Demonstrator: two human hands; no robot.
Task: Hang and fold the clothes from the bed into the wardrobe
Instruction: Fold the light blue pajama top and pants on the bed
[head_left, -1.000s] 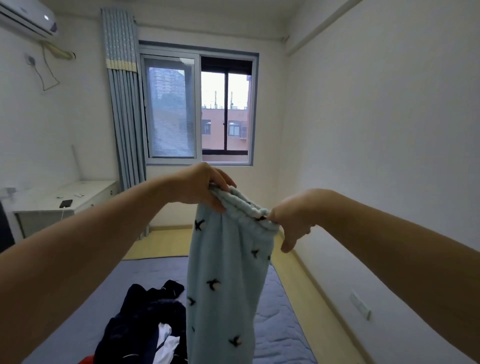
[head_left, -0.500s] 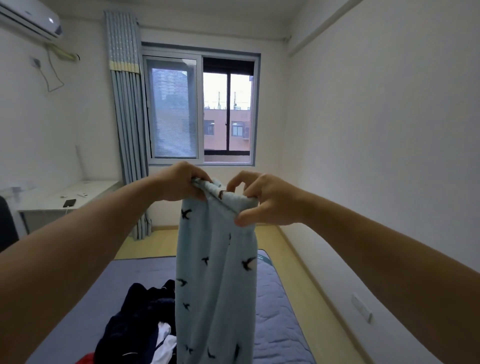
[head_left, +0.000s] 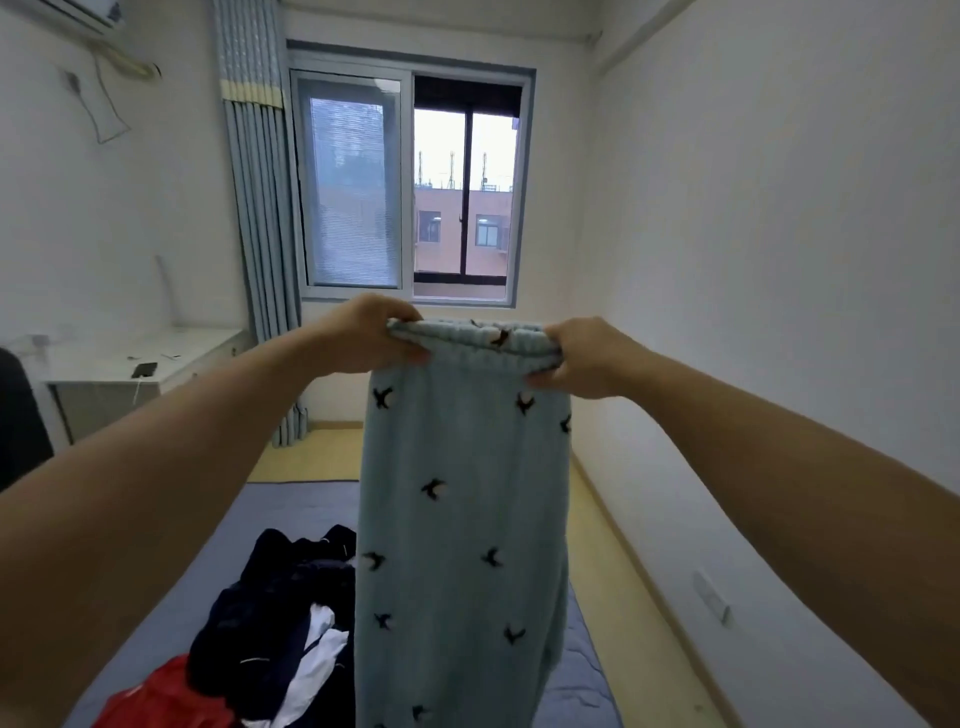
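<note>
Holding the pale blue fleece trousers with black bird print (head_left: 462, 519) up before me, I am pinching their waistband (head_left: 480, 347) at both ends, left hand (head_left: 363, 335) and right hand (head_left: 587, 358) each in a closed grip on it, level and equally near. Their long axis is hanging straight down from my grip, with the heap of navy, white and red clothes (head_left: 275, 623) lying beyond on the grey-blue bed (head_left: 291, 519).

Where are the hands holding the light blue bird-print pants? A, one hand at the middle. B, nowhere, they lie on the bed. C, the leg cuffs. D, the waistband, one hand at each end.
D: the left hand and right hand each grip one end of the gathered waistband, and the pants hang down.
</note>
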